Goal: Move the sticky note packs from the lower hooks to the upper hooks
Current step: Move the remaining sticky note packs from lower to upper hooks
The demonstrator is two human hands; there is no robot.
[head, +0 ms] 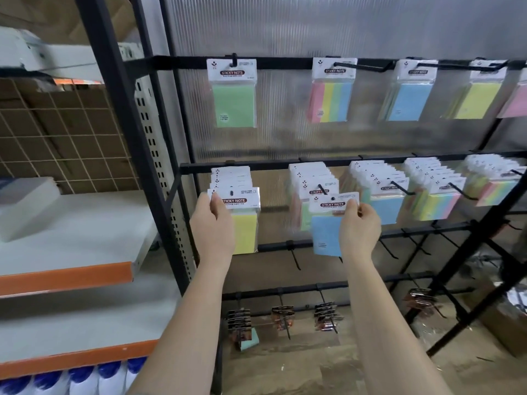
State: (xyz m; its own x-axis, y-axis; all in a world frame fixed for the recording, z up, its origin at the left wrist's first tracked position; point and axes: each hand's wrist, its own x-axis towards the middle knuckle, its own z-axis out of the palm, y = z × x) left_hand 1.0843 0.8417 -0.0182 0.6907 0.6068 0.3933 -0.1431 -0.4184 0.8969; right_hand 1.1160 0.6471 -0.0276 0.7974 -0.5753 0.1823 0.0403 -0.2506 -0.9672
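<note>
My left hand (212, 223) pinches the header card of a yellow sticky note pack (243, 220), the front pack on the leftmost lower hook (231, 193). My right hand (360, 226) pinches the card of a blue pack (326, 235), held tilted just in front of the second lower hook (322, 189) and off it. Several packs hang behind on each lower hook. On the upper bar (285, 64) hang a green pack (233, 105), a multicolour pack (329, 101), a blue pack (410, 99) and a yellow pack (476, 99).
Black rack uprights (114, 109) stand to the left, beside orange-edged shelves (65, 277). Lower bars carry bare hooks (296, 260) and small dark packets (239, 320). A cardboard box (504, 323) sits on the floor at right.
</note>
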